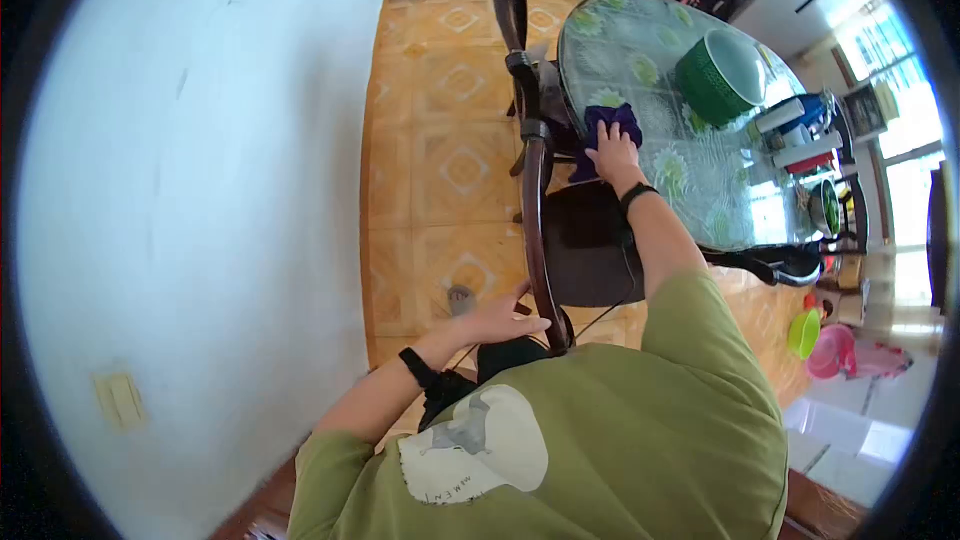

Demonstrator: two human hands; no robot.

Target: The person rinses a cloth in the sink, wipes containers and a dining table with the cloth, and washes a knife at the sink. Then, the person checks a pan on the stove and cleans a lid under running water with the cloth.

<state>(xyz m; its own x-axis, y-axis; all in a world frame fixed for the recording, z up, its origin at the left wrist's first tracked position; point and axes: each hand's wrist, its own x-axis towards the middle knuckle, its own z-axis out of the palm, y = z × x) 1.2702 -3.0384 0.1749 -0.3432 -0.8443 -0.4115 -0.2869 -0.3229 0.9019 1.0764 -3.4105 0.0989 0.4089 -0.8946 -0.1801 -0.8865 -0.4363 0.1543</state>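
My right hand (pixel 614 152) lies with spread fingers on a dark purple cloth (pixel 622 118) at the near left edge of the glass-topped table (pixel 643 68). Part of the cloth hangs over the edge. My left hand (pixel 503 320) is at the back of a dark wooden chair (pixel 534 220), its fingers around or against the rail; the exact hold is partly hidden. The chair's dark seat (pixel 590 245) is between my arms, beside the table.
On the table stand a green basket (pixel 712 80), rolls (pixel 806 148) and a bowl of greens (pixel 826 208). A white wall (pixel 200 190) is at the left. Pink basins (pixel 832 352) and a lime basin (pixel 804 333) are on the floor at right.
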